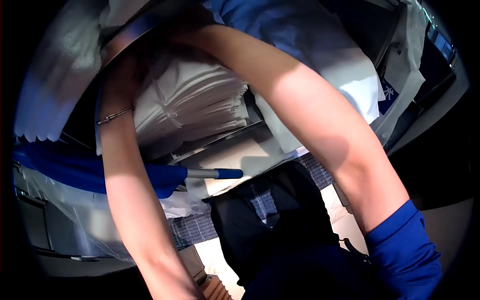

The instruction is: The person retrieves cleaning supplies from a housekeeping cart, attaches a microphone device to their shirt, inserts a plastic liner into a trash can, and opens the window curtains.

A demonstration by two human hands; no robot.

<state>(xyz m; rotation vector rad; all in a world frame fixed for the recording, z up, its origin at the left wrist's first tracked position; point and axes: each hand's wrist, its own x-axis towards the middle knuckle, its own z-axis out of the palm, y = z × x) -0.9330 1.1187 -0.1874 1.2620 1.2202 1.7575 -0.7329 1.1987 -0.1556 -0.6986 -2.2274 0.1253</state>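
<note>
A thick bundle of thin white folded sheets [192, 102], cloth or paper, is tied with a thin translucent strip [167, 100]. It lies under a curved metallic edge [142, 30]. My left hand [122, 80], below which a thin bracelet circles the wrist, is in shadow along the bundle's left side. Reaching over from the right, my right hand [187, 32] is in deep shadow at the bundle's top end. The fingers of both hands are hidden, so their grip cannot be made out.
White fluffy material [60, 75] hangs at the upper left. Blue cloth [85, 167] and a metal tube with a blue end [227, 173] are in front of the bundle. More blue and white cloth [340, 70] lies at the right. A metal shelf edge [220, 140] runs under the bundle.
</note>
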